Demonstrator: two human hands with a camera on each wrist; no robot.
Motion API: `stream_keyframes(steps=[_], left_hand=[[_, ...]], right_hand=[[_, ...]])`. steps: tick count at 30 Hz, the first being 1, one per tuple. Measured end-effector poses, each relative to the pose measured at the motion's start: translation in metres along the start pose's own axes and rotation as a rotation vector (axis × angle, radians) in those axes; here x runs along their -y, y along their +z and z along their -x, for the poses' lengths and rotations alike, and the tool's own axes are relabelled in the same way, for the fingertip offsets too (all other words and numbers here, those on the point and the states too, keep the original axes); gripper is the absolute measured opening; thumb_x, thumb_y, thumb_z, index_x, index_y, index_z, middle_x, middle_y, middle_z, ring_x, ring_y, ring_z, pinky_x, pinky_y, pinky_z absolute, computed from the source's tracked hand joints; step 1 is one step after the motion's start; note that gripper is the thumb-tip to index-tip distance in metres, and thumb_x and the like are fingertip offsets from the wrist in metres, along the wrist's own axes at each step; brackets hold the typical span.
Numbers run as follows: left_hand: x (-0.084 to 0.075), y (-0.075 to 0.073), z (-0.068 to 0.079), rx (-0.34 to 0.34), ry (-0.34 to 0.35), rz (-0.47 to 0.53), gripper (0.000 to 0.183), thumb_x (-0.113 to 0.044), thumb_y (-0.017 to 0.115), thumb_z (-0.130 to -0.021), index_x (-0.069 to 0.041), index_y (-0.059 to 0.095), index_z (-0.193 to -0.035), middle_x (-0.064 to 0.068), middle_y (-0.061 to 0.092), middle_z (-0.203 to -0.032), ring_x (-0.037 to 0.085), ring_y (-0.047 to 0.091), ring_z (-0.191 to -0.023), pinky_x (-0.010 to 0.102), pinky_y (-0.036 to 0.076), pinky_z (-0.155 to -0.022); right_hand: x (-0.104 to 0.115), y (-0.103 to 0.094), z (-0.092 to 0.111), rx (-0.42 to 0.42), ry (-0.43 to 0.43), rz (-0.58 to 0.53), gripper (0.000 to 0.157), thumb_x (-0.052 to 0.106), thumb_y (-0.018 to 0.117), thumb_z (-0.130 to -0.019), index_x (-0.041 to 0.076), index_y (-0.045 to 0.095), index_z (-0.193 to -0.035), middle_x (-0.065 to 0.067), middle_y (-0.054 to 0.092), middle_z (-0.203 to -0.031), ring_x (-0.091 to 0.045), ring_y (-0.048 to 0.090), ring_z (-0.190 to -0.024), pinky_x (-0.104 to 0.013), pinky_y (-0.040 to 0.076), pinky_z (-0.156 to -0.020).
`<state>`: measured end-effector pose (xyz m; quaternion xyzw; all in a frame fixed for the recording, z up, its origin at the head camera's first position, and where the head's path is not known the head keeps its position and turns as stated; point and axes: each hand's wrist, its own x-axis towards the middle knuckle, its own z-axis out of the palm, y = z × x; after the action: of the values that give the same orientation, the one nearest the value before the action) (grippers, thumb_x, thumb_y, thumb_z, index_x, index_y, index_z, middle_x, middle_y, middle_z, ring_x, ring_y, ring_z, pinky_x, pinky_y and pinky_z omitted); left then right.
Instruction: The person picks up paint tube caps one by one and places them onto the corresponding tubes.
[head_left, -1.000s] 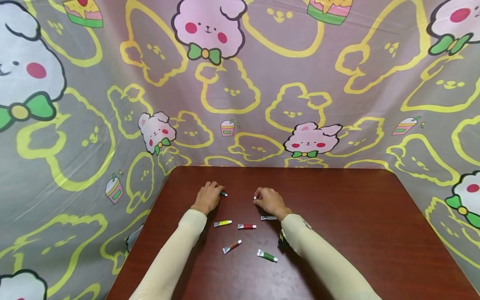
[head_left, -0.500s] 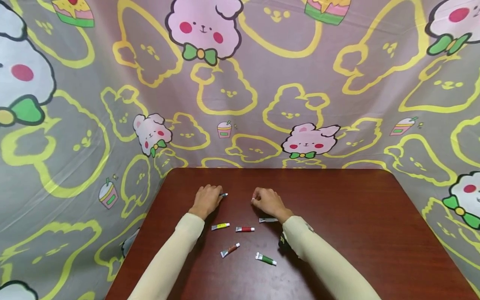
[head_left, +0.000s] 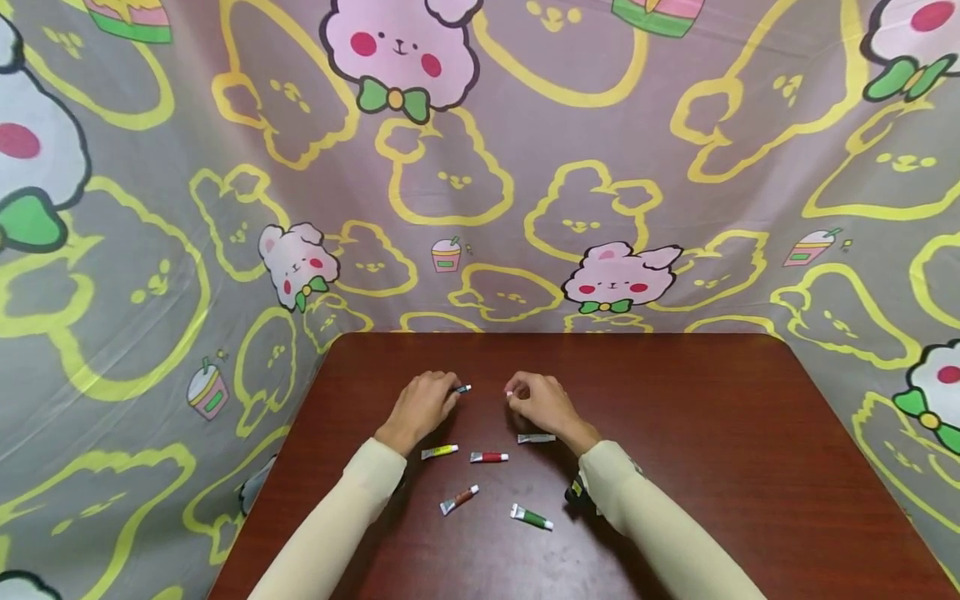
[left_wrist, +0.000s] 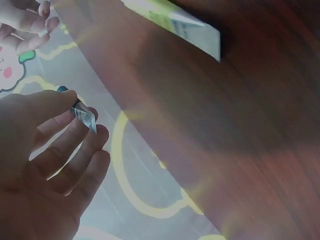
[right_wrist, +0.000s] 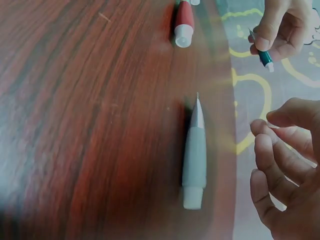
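My left hand (head_left: 422, 410) pinches a small dark teal paint tube (right_wrist: 264, 57) between thumb and fingertips, its white-tipped end pointing toward the right hand. In the left wrist view, the crimped silver foil (left_wrist: 88, 120) of this tube shows past the fingers. Across a short gap, my right hand (head_left: 546, 405) pinches a tiny white piece (left_wrist: 43, 32) that looks like a tube cap, between thumb and forefinger. Below the right wrist lies a grey paint tube (right_wrist: 195, 157) with a white cap. Near the left forearm lies a yellow paint tube (head_left: 439, 452).
Red (head_left: 489, 457), brown (head_left: 459, 500) and green (head_left: 532, 517) paint tubes lie scattered on the reddish-brown table (head_left: 712, 467) between the forearms. A patterned cloth (head_left: 480, 167) hangs behind the table's far edge and along its left side.
My left hand has shifted slightly right with the teal tube, which now shows more beyond the fingertips. The right hand has moved only a little. The tubes on the table lie as before.
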<state>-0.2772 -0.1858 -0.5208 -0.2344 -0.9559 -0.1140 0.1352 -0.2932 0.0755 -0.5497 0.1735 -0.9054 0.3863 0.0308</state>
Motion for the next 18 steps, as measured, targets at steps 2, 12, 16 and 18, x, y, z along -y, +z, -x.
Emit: stream_keyframes(steps=[2, 12, 16, 18], left_hand=[[-0.003, -0.001, 0.000, 0.006, 0.003, 0.009, 0.011, -0.015, 0.081, -0.098, -0.009, 0.074, -0.105, 0.007, 0.077, -0.096, 0.031, 0.074, -0.092, 0.050, 0.060, -0.084], [-0.025, -0.012, 0.003, -0.031, 0.074, 0.034, 0.012, -0.017, 0.081, -0.098, -0.011, 0.076, -0.107, 0.003, 0.077, -0.097, 0.026, 0.072, -0.090, 0.045, 0.060, -0.081], [-0.033, -0.013, 0.007, -0.034, 0.085, 0.016, 0.011, -0.018, 0.081, -0.098, -0.013, 0.076, -0.107, 0.001, 0.077, -0.097, 0.023, 0.072, -0.090, 0.042, 0.061, -0.080], [-0.038, -0.013, 0.009, -0.044, 0.094, 0.018, 0.011, -0.018, 0.082, -0.097, -0.014, 0.076, -0.106, 0.000, 0.077, -0.097, 0.022, 0.072, -0.090, 0.042, 0.061, -0.080]], right_hand=[[0.000, -0.004, 0.002, -0.012, -0.016, -0.008, 0.013, 0.018, 0.075, -0.090, 0.015, 0.080, -0.103, 0.009, 0.077, -0.086, -0.007, 0.068, -0.080, -0.036, 0.053, -0.075], [0.009, -0.022, 0.016, -0.082, -0.100, -0.029, 0.006, 0.017, 0.076, -0.100, 0.015, 0.080, -0.104, 0.006, 0.076, -0.093, -0.009, 0.067, -0.083, -0.030, 0.053, -0.077], [0.012, -0.022, 0.026, -0.070, -0.112, -0.040, 0.010, 0.016, 0.075, -0.102, 0.016, 0.081, -0.109, 0.005, 0.078, -0.101, -0.009, 0.069, -0.086, -0.031, 0.055, -0.079], [0.013, -0.023, 0.031, -0.058, -0.114, -0.053, 0.011, 0.016, 0.074, -0.101, 0.017, 0.081, -0.109, 0.006, 0.078, -0.100, -0.008, 0.068, -0.086, -0.029, 0.055, -0.078]])
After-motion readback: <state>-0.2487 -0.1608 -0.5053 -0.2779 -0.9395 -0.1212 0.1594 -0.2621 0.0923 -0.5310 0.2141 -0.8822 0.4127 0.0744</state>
